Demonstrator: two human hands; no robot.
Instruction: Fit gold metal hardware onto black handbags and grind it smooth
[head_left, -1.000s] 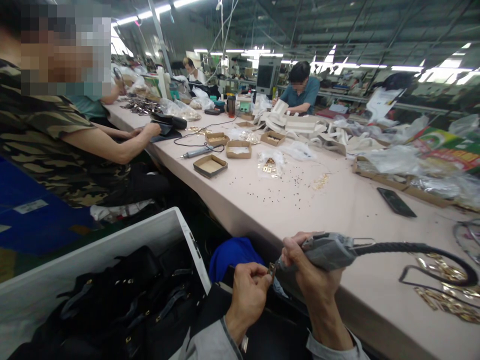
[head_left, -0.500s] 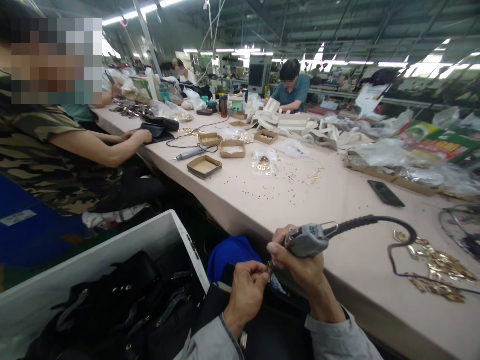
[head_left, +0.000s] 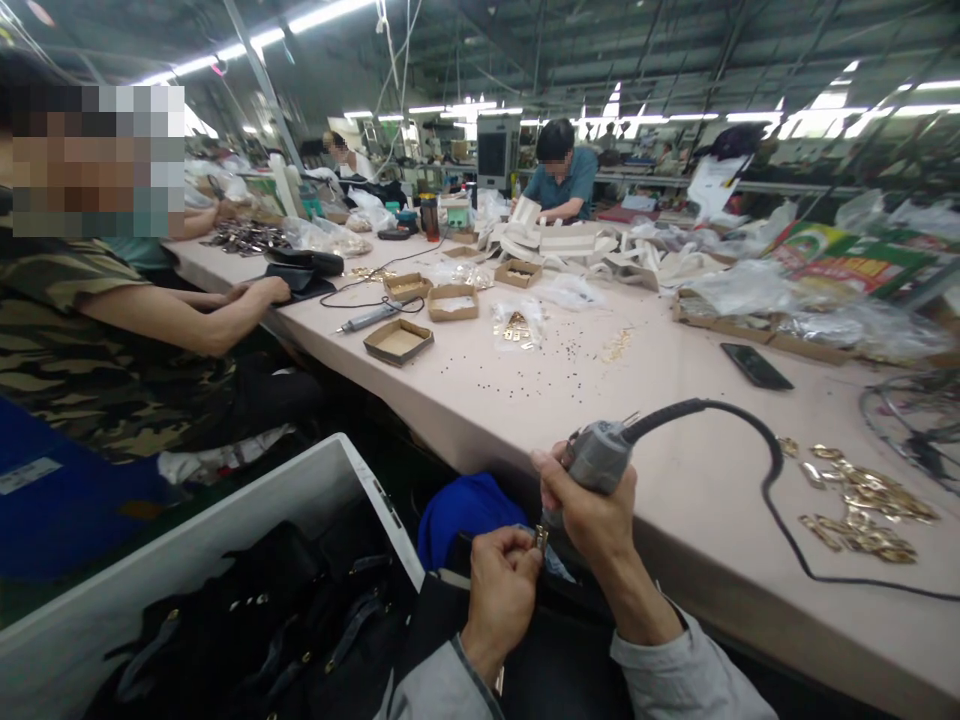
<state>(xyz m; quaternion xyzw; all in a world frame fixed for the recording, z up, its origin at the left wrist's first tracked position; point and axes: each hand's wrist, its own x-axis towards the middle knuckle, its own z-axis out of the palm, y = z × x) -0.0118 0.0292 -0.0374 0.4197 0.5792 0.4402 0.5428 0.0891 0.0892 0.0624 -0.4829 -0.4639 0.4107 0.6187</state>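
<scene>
My left hand (head_left: 501, 592) is closed, with a small gold-coloured metal buckle piece (head_left: 541, 538) pinched between thumb and fingers. Wrapped round the grey body of an electric screwdriver (head_left: 598, 455), my right hand (head_left: 592, 505) tilts it so its lower end points down at the piece. Whether the tip touches the metal cannot be made out. A black cable (head_left: 750, 425) runs from the tool's top toward the right. Black material (head_left: 555, 660), its form unclear, lies under my hands.
At left stands a white bin (head_left: 341, 455) of black bags. Across the table (head_left: 675, 480) lie gold metal pieces (head_left: 862, 500), a phone (head_left: 756, 367), a cardboard tray (head_left: 399, 341) and another grey screwdriver (head_left: 367, 318). A co-worker's arm (head_left: 187, 320) is at the left edge.
My right hand has tipped the screwdriver from nearly level to steeper, with its cable end raised and shifted left. My left hand keeps its pinch on the metal piece.
</scene>
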